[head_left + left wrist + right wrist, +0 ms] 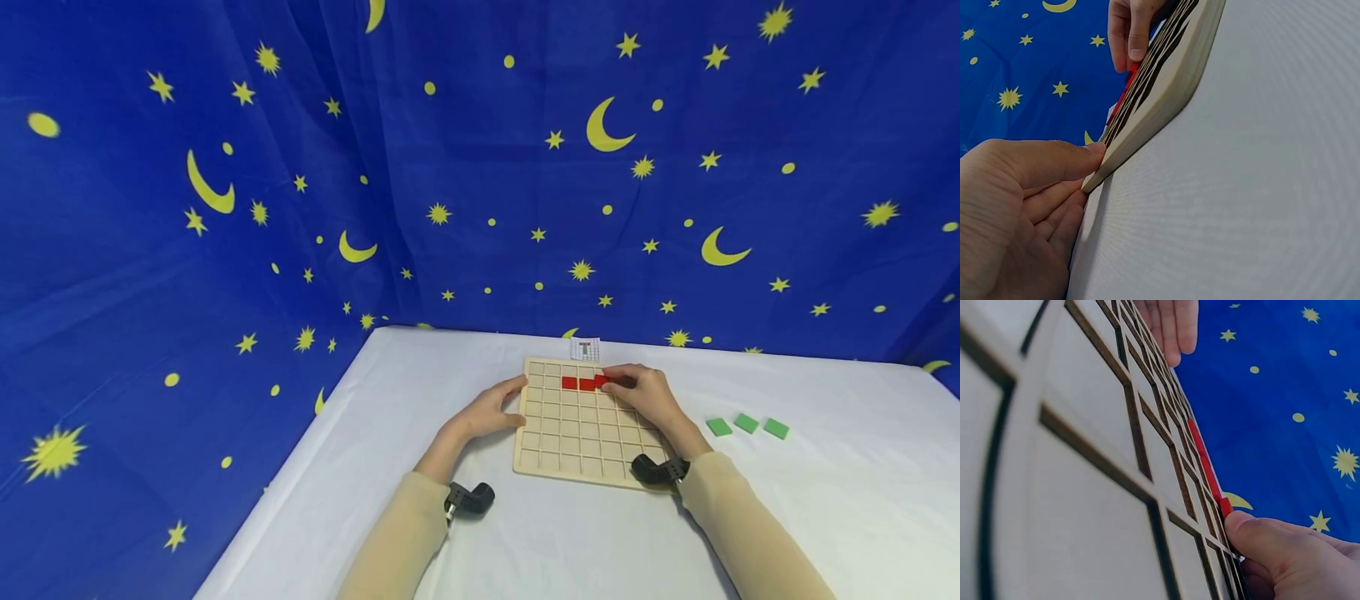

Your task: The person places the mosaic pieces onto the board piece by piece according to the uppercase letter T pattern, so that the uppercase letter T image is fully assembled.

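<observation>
A wooden grid board (583, 433) lies on the white table. Three red tiles sit in a row in its second row from the far edge; the leftmost is the red tile (570, 382). My right hand (628, 387) lies over the board's right part and pinches the rightmost red tile (602, 381) between thumb (1254, 537) and fingers (1137, 37). My left hand (497, 409) rests at the board's left edge, its thumb (1079, 159) pressed flat against the board's side (1166, 94). The red row (1204, 464) runs edge-on in the right wrist view.
Three green tiles (746, 423) lie in a row on the table right of the board. A small picture card (585, 348) lies just behind the board. A blue star-and-moon cloth (480, 167) hangs behind and to the left. The white tablecloth (525, 542) spreads in front.
</observation>
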`<state>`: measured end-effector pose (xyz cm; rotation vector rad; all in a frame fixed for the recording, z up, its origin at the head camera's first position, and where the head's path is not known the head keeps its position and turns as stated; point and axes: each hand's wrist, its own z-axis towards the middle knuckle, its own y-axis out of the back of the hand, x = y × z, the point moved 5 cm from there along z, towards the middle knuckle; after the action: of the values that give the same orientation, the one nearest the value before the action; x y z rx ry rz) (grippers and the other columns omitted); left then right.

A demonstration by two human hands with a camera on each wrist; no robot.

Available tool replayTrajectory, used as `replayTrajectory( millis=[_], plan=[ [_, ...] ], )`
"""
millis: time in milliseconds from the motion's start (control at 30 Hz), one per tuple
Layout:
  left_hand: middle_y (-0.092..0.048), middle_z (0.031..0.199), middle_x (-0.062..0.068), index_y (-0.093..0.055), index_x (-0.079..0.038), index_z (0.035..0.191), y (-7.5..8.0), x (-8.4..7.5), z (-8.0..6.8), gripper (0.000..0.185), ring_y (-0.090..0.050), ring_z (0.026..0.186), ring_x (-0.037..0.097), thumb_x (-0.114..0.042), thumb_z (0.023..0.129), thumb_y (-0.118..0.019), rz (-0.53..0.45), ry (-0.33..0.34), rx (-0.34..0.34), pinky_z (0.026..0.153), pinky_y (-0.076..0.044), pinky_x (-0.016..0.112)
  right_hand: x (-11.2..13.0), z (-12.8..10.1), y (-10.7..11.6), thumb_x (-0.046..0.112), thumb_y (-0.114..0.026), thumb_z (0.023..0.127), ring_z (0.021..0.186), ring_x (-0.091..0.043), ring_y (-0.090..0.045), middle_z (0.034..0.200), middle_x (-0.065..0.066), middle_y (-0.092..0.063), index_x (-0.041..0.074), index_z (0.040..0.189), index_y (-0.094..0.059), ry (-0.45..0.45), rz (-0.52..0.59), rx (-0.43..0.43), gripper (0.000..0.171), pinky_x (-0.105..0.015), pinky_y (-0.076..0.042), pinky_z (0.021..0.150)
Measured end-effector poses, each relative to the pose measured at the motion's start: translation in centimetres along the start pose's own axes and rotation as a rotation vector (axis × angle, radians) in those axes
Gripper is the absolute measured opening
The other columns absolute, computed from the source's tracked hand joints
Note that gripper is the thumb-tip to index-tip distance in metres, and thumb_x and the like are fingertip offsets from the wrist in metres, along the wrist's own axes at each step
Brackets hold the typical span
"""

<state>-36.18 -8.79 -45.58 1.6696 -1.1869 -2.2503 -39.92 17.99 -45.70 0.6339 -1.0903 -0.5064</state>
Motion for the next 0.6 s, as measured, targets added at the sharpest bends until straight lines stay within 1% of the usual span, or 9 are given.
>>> replayTrajectory(
  millis=[200, 333, 433, 600],
  plan=[
    [-0.036, 0.146, 0.017, -0.032, 0.006, 0.143, -0.05, -0.01, -0.06, 0.073, -0.033, 0.135, 0.026, -0.003, 0.081, -0.069, -0.008, 0.008, -0.004, 0.111, -0.026, 0.030, 0.35, -0.33, 0.08, 0.015, -0.074, 0.082, 0.100, -0.034, -0.060, 0.106, -0.015, -0.067, 0.001, 0.110, -0.069, 0.080, -0.036, -0.007, 0.032, -0.050, -0.048, 0.087],
    [-0.035, 0.146, 0.018, -0.031, 0.006, 0.143, -0.06, -0.23, -0.10, 0.073, -0.033, 0.134, 0.027, -0.002, 0.081, -0.069, -0.015, 0.002, 0.003, 0.111, -0.026, 0.031, 0.49, -0.62, 0.25, 0.014, -0.074, 0.081, 0.099, -0.034, -0.060, 0.104, -0.015, -0.067, 0.001, 0.109, -0.070, 0.095, -0.055, -0.016, 0.032, -0.050, -0.048, 0.087],
    [-0.035, 0.146, 0.018, -0.031, 0.006, 0.143, -0.03, -0.31, -0.11, 0.073, -0.034, 0.134, 0.027, -0.002, 0.081, -0.069, -0.014, 0.000, 0.001, 0.111, -0.027, 0.030, 0.50, -0.74, 0.31, 0.013, -0.075, 0.080, 0.100, -0.033, -0.060, 0.104, -0.014, -0.067, 0.001, 0.109, -0.070, 0.089, -0.060, -0.023, 0.031, -0.050, -0.048, 0.088],
    [-0.036, 0.146, 0.017, -0.032, 0.005, 0.143, 0.05, -0.27, -0.19, 0.073, -0.034, 0.134, 0.027, -0.002, 0.081, -0.069, -0.004, 0.012, -0.004, 0.111, -0.027, 0.030, 0.55, -0.76, 0.11, 0.012, -0.074, 0.081, 0.101, -0.034, -0.059, 0.107, -0.016, -0.066, 0.001, 0.110, -0.069, 0.080, -0.057, -0.007, 0.032, -0.051, -0.047, 0.089]
  ],
)
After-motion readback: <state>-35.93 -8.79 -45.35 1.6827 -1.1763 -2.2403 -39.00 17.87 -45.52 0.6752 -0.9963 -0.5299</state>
